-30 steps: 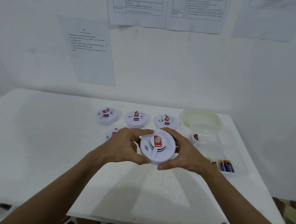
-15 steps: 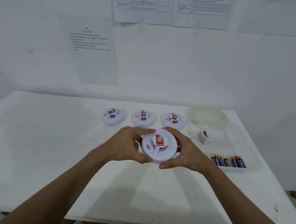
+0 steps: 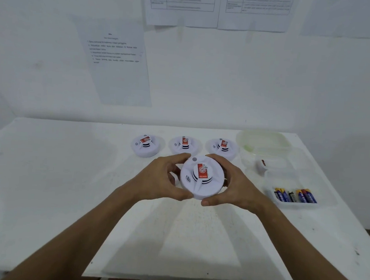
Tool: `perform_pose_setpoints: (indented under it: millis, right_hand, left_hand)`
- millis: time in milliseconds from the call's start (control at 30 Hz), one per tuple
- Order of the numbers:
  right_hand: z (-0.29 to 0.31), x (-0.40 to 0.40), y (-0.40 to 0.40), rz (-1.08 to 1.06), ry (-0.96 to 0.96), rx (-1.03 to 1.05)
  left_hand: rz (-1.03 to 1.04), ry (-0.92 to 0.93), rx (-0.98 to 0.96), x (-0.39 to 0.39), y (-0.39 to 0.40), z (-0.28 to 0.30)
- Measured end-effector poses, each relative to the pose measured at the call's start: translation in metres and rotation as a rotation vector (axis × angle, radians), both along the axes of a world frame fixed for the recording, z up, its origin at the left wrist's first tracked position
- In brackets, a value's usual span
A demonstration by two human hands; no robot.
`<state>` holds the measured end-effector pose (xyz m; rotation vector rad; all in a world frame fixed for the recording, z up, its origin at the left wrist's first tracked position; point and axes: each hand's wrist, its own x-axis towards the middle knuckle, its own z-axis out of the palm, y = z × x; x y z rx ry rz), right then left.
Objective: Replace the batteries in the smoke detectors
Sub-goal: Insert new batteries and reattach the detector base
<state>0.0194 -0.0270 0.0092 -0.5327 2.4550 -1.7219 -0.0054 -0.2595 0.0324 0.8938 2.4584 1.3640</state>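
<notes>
A round white smoke detector with a red label is held above the middle of the white table. My left hand grips its left rim and my right hand grips its right rim, fingers and thumbs curled round the edge. Behind it three more white detectors stand in a row: left, middle, right. Several batteries lie in a clear plastic tray to the right.
A clear lidded plastic box stands at the back right, and a small white part with a red mark sits in another clear container beside it. Printed sheets hang on the wall. The table's front edge runs below my forearms.
The view has tilted up a little, so table and objects sit lower in the frame. The detector has turned slightly in my hands, which keep their hold on its rim.
</notes>
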Motion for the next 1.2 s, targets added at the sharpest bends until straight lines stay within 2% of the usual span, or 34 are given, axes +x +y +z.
perform_pose_setpoints:
  millis: [1200]
  right_hand:
    - [-0.015, -0.010, 0.042, -0.047, -0.059, 0.088]
  left_hand:
    - [0.021, 0.005, -0.099, -0.020, 0.033, -0.021]
